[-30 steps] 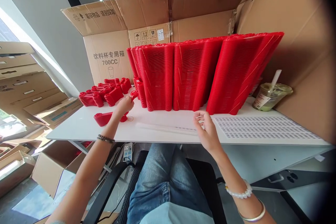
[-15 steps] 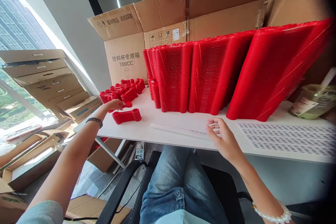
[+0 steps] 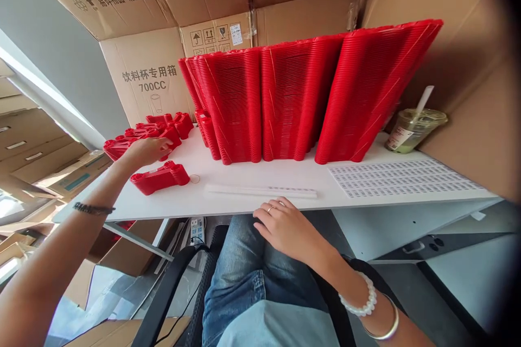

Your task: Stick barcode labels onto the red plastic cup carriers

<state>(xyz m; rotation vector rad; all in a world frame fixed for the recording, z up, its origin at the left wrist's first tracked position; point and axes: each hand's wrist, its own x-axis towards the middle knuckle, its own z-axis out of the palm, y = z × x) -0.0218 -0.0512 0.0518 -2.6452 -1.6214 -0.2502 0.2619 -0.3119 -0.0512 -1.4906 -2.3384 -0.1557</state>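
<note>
My left hand (image 3: 148, 150) reaches over a group of short stacks of red plastic pieces (image 3: 118, 146) with rounded ends, at the left of the table. Its fingers are bent against the red plastic, and one red piece (image 3: 163, 158) shows just under them; the thumb is hidden. A separate short red stack (image 3: 160, 177) lies in front of that hand, beside a thin rubber band (image 3: 195, 179). At the table's front edge, above my lap, my right hand (image 3: 285, 227) is palm down and empty, with loosely spread fingers. White strips (image 3: 260, 191) lie just beyond it.
Tall leaning red stacks (image 3: 288, 103) stand along the back of the white table (image 3: 228, 203). Behind them rises an opened cardboard box (image 3: 150, 81). A printed label sheet (image 3: 399, 176) and a drink cup (image 3: 415, 127) with a straw are at the right.
My view has turned to the right. My right hand has drawn back from over the strips to the table edge. My left hand has moved closer to the group of short red stacks.
</note>
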